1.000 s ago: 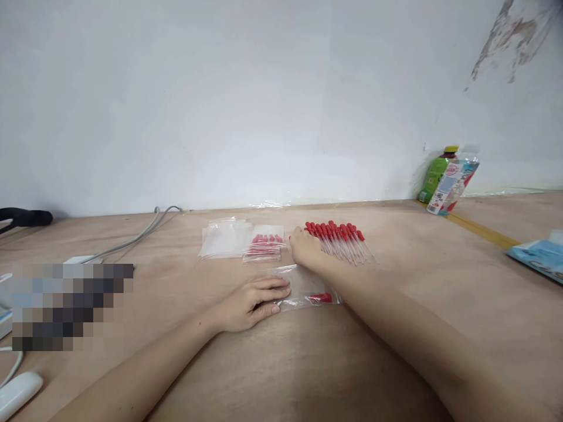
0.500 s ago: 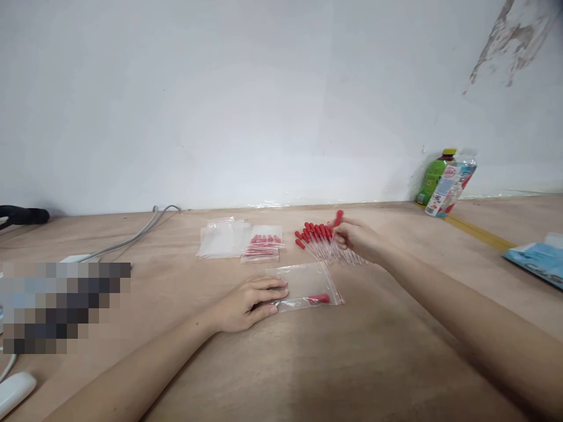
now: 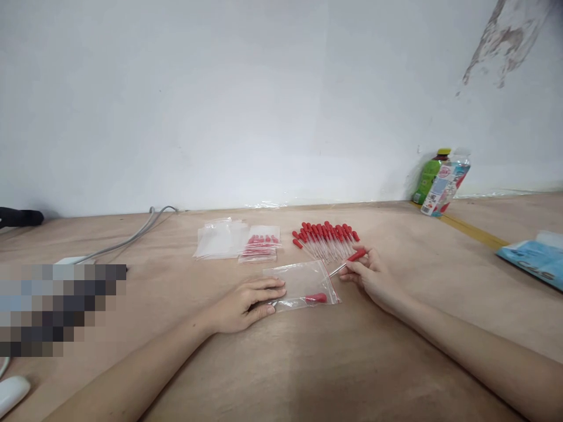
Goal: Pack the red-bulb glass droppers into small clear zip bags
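Note:
My left hand [image 3: 248,305] lies flat, fingers stretched out, on the closed end of a clear zip bag [image 3: 295,280]. Inside that bag is one dropper with a red bulb [image 3: 315,298]. Pinched in my right hand [image 3: 369,275] is another dropper [image 3: 357,255], its bulb up and its glass tube slanting down left to the bag's red-edged mouth. Whether the tip is inside the mouth is hard to tell. Behind the bag lies a pile of red-bulbed droppers [image 3: 328,231].
A stack of flat clear bags [image 3: 220,240] lies behind my left hand, beside filled bags of droppers [image 3: 259,249]. At the right are a carton-like bottle [image 3: 445,189], a green bottle [image 3: 424,181] and a blue packet [image 3: 534,258]. A grey cable [image 3: 136,234] runs along the left.
My right hand has lifted a dropper away from the pile and brought it down to the bag's mouth, tilting its tube toward the left. My left hand stays on the bag.

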`<state>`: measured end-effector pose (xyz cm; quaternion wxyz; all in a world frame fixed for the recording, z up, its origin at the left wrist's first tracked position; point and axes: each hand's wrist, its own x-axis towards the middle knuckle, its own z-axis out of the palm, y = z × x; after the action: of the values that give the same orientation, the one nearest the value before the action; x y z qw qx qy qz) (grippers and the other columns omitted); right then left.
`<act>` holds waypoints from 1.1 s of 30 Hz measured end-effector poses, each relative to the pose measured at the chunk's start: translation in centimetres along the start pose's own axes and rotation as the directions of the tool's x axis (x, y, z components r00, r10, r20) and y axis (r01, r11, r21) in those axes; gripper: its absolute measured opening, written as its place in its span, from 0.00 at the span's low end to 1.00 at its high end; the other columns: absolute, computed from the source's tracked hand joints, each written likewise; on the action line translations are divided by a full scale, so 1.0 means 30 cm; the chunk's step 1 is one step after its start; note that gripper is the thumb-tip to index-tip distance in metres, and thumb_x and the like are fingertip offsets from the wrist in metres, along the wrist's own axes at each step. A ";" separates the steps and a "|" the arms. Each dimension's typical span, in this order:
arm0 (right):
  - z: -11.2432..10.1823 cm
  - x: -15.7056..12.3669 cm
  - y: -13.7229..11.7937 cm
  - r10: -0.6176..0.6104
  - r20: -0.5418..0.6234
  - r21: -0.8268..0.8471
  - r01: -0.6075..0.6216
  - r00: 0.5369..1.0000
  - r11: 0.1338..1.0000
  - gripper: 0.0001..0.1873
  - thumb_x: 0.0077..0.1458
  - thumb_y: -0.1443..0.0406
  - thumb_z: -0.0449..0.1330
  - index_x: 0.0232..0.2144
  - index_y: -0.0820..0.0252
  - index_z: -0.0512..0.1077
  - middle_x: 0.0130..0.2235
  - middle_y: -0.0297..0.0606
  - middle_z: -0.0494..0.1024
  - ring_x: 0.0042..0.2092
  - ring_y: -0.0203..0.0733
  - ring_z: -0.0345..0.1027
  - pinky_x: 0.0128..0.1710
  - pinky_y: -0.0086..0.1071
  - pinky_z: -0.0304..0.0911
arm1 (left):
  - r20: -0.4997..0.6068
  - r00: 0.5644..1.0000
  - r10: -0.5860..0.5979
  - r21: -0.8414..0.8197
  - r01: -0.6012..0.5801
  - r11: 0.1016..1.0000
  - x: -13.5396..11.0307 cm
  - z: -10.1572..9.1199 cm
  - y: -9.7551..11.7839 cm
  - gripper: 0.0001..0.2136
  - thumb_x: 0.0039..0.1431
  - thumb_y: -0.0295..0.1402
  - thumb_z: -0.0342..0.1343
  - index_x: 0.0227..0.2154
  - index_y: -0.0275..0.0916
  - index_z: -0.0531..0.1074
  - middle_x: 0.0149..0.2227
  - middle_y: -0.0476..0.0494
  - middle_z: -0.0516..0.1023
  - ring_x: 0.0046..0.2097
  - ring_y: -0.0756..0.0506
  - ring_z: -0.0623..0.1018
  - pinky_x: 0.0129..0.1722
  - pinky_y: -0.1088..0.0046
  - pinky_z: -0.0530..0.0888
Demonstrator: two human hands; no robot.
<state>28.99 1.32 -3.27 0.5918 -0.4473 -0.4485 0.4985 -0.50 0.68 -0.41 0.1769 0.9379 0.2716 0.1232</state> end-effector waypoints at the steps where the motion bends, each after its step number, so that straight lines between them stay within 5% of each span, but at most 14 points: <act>1: 0.004 -0.006 0.001 0.031 0.032 0.018 -0.032 0.999 0.999 0.21 0.44 0.64 0.59 0.39 0.53 0.55 0.29 0.29 0.68 0.30 0.35 0.69 0.35 0.33 0.68 | -0.004 1.000 0.002 -0.002 -0.002 1.000 0.000 0.000 0.002 0.18 0.61 0.34 0.45 0.55 0.47 0.58 0.57 0.47 0.60 0.57 0.45 0.61 0.56 0.63 0.57; 6: -0.011 -0.022 -0.011 0.136 0.237 -0.157 -0.101 0.962 0.982 0.16 0.45 0.60 0.58 0.37 0.60 0.65 0.32 0.34 0.71 0.32 0.33 0.68 0.38 0.32 0.64 | -0.022 1.000 -0.017 -0.008 0.017 1.000 -0.004 -0.001 0.007 0.21 0.61 0.34 0.46 0.57 0.45 0.53 0.57 0.46 0.60 0.57 0.44 0.60 0.56 0.62 0.58; 11: -0.019 -0.026 -0.047 0.182 0.508 -0.400 0.044 0.842 0.915 0.16 0.46 0.58 0.58 0.37 0.62 0.68 0.27 0.32 0.70 0.29 0.32 0.63 0.30 0.28 0.59 | -0.017 1.000 -0.016 0.008 0.016 1.000 -0.005 -0.001 0.005 0.22 0.61 0.34 0.46 0.58 0.45 0.52 0.57 0.46 0.59 0.57 0.44 0.61 0.55 0.63 0.59; 17: 0.018 -0.026 -0.041 0.127 0.414 -0.444 0.079 0.902 0.893 0.15 0.41 0.58 0.62 0.28 0.61 0.66 0.19 0.25 0.62 0.21 0.28 0.53 0.21 0.24 0.51 | -0.009 1.000 -0.023 0.026 0.024 0.999 -0.002 -0.001 0.003 0.22 0.61 0.35 0.46 0.57 0.45 0.53 0.57 0.46 0.59 0.57 0.44 0.60 0.56 0.65 0.58; 22: 0.050 -0.029 -0.019 0.047 0.419 -0.543 0.209 0.907 0.813 0.12 0.44 0.57 0.59 0.23 0.62 0.70 0.24 0.33 0.68 0.26 0.33 0.59 0.25 0.28 0.55 | -0.012 1.000 -0.013 0.018 0.013 1.000 -0.001 0.001 0.001 0.21 0.61 0.34 0.46 0.57 0.45 0.54 0.57 0.46 0.60 0.58 0.45 0.60 0.56 0.65 0.58; 25: 0.053 -0.031 -0.025 -0.050 0.519 -0.556 0.382 0.853 0.738 0.14 0.50 0.58 0.54 0.22 0.61 0.72 0.32 0.38 0.71 0.34 0.37 0.62 0.33 0.29 0.57 | -0.007 1.000 -0.019 0.012 0.019 1.000 -0.002 0.003 -0.001 0.20 0.61 0.34 0.46 0.56 0.45 0.56 0.57 0.46 0.59 0.58 0.45 0.60 0.56 0.65 0.57; 28: 0.036 -0.014 -0.047 0.071 0.626 -0.539 0.365 0.777 0.759 0.15 0.53 0.59 0.50 0.27 0.61 0.73 0.31 0.36 0.73 0.33 0.36 0.63 0.32 0.29 0.58 | 0.002 1.000 -0.016 0.002 0.016 1.000 -0.002 0.002 -0.003 0.19 0.61 0.34 0.46 0.56 0.46 0.57 0.58 0.46 0.58 0.58 0.44 0.60 0.56 0.65 0.57; 30: 0.021 0.015 -0.062 0.109 0.573 -0.578 0.306 0.812 0.757 0.14 0.51 0.59 0.51 0.30 0.61 0.73 0.29 0.35 0.74 0.29 0.35 0.63 0.29 0.28 0.57 | 0.007 1.000 -0.011 -0.002 0.011 1.000 -0.002 0.001 -0.003 0.19 0.61 0.34 0.45 0.56 0.46 0.57 0.58 0.45 0.58 0.58 0.44 0.60 0.56 0.64 0.57; 33: 0.024 0.075 -0.082 -0.031 0.401 -0.712 0.333 0.915 0.618 0.12 0.48 0.60 0.54 0.29 0.61 0.72 0.27 0.35 0.74 0.28 0.35 0.63 0.27 0.28 0.56 | 0.016 1.000 -0.010 0.008 0.010 1.000 -0.001 0.000 -0.002 0.19 0.62 0.35 0.45 0.56 0.46 0.57 0.58 0.46 0.58 0.58 0.44 0.59 0.56 0.63 0.57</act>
<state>28.99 3.34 -0.53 0.3037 -0.5106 -0.7586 0.2676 -0.55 0.70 -0.44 0.1761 0.9382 0.2755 0.1136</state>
